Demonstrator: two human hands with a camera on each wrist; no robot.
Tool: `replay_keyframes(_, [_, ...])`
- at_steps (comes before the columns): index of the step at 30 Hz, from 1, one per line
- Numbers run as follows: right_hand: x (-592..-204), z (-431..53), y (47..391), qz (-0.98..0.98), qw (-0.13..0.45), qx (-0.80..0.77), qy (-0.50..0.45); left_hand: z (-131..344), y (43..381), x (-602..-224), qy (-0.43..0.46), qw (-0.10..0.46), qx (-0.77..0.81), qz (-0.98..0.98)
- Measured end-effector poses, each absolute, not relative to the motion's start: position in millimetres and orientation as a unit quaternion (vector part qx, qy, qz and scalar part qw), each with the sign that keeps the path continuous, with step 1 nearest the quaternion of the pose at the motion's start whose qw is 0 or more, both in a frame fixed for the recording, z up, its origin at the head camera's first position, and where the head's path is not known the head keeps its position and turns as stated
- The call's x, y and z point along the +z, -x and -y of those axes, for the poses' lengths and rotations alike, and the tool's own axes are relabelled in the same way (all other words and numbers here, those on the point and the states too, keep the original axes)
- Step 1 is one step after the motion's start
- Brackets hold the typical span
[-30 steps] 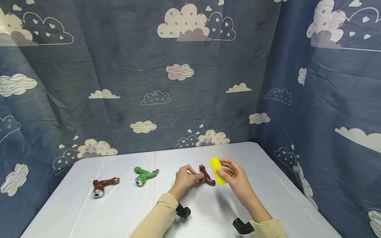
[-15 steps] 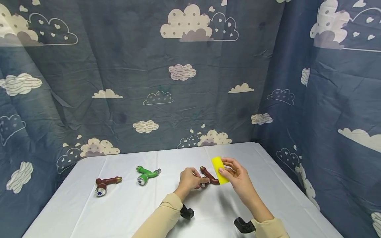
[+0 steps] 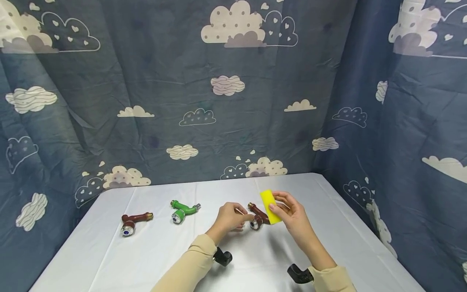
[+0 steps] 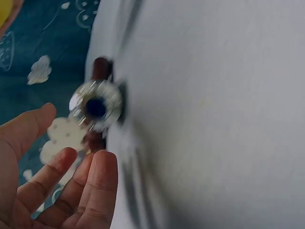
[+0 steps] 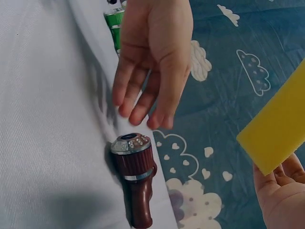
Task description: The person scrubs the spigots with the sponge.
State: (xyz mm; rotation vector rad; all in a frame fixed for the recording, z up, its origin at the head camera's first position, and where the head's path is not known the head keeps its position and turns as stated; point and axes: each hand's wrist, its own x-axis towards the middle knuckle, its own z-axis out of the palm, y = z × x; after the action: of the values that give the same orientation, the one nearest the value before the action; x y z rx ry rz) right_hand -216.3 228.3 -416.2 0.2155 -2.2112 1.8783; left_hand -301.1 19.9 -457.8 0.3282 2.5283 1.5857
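A brown tap with a silvery, blue-centred knob lies on the white-covered table. Just left of it is my left hand, fingers loosely bent; in the left wrist view a gap shows between fingertips and knob. My right hand holds a yellow sponge upright between thumb and fingers, over the tap's right end, which it partly hides from the head camera. The right wrist view shows the tap's ribbed body below the left hand's fingertips.
To the left on the table lie a green tap and another brown tap. Dark blue cloth with clouds hangs behind and at both sides. Black camera mounts stick out at the wrists.
My left hand has let go of the brown tap's knob and drawn slightly left. The tap has shifted a little, its knob now showing. The right hand keeps hold of the sponge.
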Motion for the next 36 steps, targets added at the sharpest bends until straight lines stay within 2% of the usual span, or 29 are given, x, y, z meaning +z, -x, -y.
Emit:
replay_keyframes(10, [-420, -220, 218, 0.744, 0.123, 0.652, -0.085, 24, 315, -440, -0.113, 0.022, 0.503, -0.856])
replay_keyframes(18, [-409, -213, 222, 0.741, 0.116, 0.654, -0.096, 71, 330, -416, -0.044, -0.024, 0.523, -0.851])
replay_keyframes(25, [-406, -208, 225, 0.733, 0.107, 0.664, -0.097, 105, 338, -404, -0.013, -0.032, 0.515, -0.857])
replay_keyframes(36, [-407, -200, 223, 0.730, 0.086, 0.671, -0.099, 150, 332, -414, 0.018, -0.035, 0.478, -0.877])
